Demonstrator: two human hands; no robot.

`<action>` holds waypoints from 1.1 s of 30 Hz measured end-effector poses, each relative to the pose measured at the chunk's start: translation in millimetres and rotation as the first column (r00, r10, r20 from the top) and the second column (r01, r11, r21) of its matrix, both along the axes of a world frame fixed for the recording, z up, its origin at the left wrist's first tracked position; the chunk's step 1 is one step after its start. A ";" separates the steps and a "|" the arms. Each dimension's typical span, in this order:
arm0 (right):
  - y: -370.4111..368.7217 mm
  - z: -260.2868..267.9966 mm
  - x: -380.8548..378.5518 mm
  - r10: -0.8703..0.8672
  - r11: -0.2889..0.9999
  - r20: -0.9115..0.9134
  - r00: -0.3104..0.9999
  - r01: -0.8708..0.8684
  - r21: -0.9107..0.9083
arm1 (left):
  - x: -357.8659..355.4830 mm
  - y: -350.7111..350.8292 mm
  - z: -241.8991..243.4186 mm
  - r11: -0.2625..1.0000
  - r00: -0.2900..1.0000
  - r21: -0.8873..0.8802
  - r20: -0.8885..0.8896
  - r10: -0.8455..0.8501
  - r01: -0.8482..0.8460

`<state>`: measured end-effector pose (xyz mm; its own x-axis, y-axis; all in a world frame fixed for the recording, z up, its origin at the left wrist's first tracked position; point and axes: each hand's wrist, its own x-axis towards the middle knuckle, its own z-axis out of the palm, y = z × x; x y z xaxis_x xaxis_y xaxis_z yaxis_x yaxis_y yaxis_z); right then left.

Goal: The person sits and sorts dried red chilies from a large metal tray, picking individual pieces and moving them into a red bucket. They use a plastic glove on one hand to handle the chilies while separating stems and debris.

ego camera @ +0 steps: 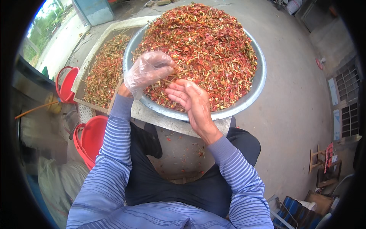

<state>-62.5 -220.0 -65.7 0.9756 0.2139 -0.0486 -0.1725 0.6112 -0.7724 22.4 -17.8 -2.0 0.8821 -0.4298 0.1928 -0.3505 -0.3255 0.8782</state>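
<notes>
A large round metal basin (258, 91) stands before me, heaped with chopped red chili peppers (206, 37) and bits of stem. My left hand (153, 68), in a clear plastic glove, is over the basin's near left part, its thumb and fingertips together at a small piece of pepper or stem. Bare and half open, my right hand (190, 98) is just below and to the right of it, palm turned towards the left, over the near rim, with nothing seen in it. Left of the basin, a shallow wooden tray (85, 70) holds more chopped peppers and many stems.
Two red plastic buckets, one farther off (70, 86) and one nearer (93, 137), stand at the left. A pale board (171, 120) lies under the basin's near edge, above my knees. Bags are at the lower left; a wooden chair (317, 160) stands at the right.
</notes>
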 end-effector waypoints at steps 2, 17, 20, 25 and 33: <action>0.6 -0.5 1.0 -0.051 0.996 -0.017 0.999 0.052 0.075 | 0.3 -1.4 5.5 0.988 0.990 0.113 0.082 -0.112 0.102; 2.6 -4.9 7.4 -0.048 0.986 -0.033 0.998 0.052 0.161 | -3.6 -1.8 7.6 0.928 0.931 0.345 0.275 -0.241 0.139; 3.0 -5.3 8.3 -0.043 0.980 -0.055 0.998 0.052 0.190 | -3.3 0.1 7.3 0.942 0.935 0.310 0.280 -0.219 0.127; 2.9 -9.5 9.3 -0.064 0.983 -0.095 0.993 0.080 0.165 | 4.2 11.6 1.7 0.998 0.992 0.013 0.106 -0.063 0.062; -3.9 -14.4 14.7 -0.087 0.944 -0.133 0.987 0.125 0.304 | 15.1 34.4 -15.0 0.960 0.967 0.209 0.212 0.144 -0.188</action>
